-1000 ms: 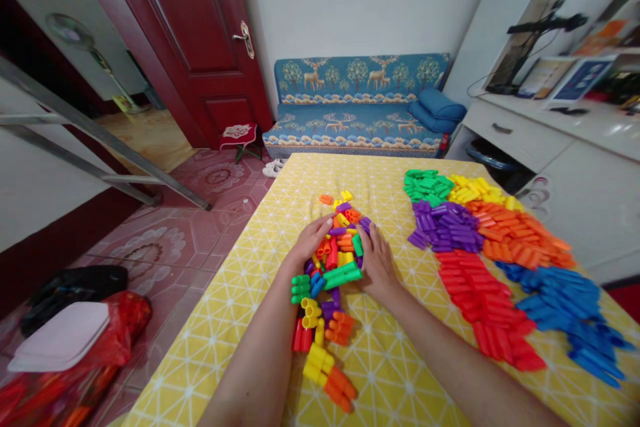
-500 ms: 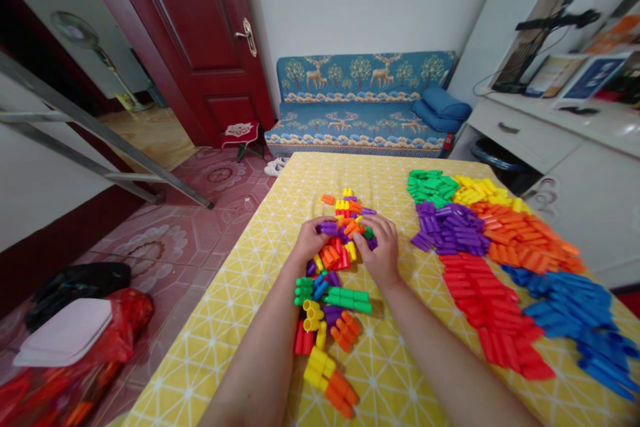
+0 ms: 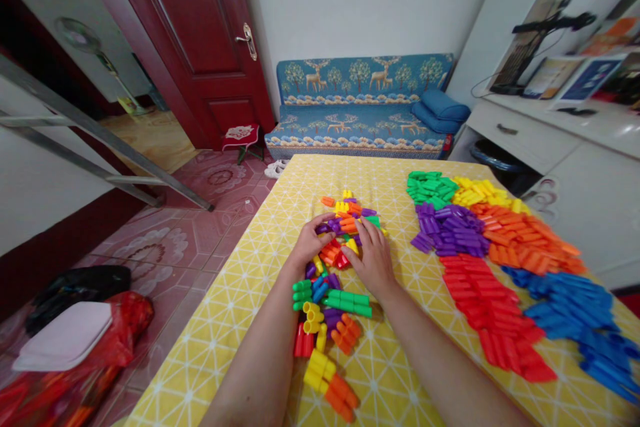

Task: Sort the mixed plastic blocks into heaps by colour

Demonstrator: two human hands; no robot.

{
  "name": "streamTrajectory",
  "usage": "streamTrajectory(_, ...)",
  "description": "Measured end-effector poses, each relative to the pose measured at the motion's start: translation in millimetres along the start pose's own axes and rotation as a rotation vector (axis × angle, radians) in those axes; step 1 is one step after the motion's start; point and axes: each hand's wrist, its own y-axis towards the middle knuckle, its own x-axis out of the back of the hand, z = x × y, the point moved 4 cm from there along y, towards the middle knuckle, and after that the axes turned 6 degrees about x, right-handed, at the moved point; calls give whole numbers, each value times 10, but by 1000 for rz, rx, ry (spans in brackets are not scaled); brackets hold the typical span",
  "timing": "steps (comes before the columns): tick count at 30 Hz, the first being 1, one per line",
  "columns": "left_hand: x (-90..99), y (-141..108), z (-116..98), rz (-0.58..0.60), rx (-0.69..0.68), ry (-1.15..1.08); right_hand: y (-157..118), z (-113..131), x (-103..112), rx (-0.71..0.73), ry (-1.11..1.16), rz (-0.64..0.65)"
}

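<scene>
1. On the tiled floor to my far left lie a black plastic bag (image 3: 77,293), a pale, flat plastic piece (image 3: 65,337) and a crumpled red plastic bag (image 3: 130,327), below a grey metal frame (image 3: 135,180).
2. Next comes a dark red wooden door (image 3: 205,27), with a small red folding stool (image 3: 241,136) at its foot.
3. My left hand (image 3: 310,240) curves round the left edge of the blocks, thumb and forefinger on either side of a purple plastic block (image 3: 323,228); I can't make out whether they grip it.
4. Between my hands, on the desk (image 3: 235,293) with its yellow, white-lined cloth, lies a loose heap of mixed-colour, tube-shaped plastic blocks (image 3: 333,253). Nearer me are a green joined row (image 3: 347,301), then yellow (image 3: 320,370) and orange (image 3: 343,397) pieces, end to end.
5. My right hand (image 3: 374,260) leans over the heap's right side, fingers spread, thumb apart beside a yellow block (image 3: 353,245).
6. Further right, sorted piles adjoin: green (image 3: 431,188), purple (image 3: 450,228), yellow (image 3: 485,193), red (image 3: 490,310), orange (image 3: 535,237), blue (image 3: 575,310).
7. A white cabinet (image 3: 555,147) stands beyond.
</scene>
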Motion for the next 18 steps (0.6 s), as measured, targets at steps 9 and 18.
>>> streamTrajectory(9,-48,5,41,119,-10,41,45,9,7,28,4,28)
streamTrajectory(18,-101,-18,24,160,29,-35,36,-10,83,-42,59,-79)
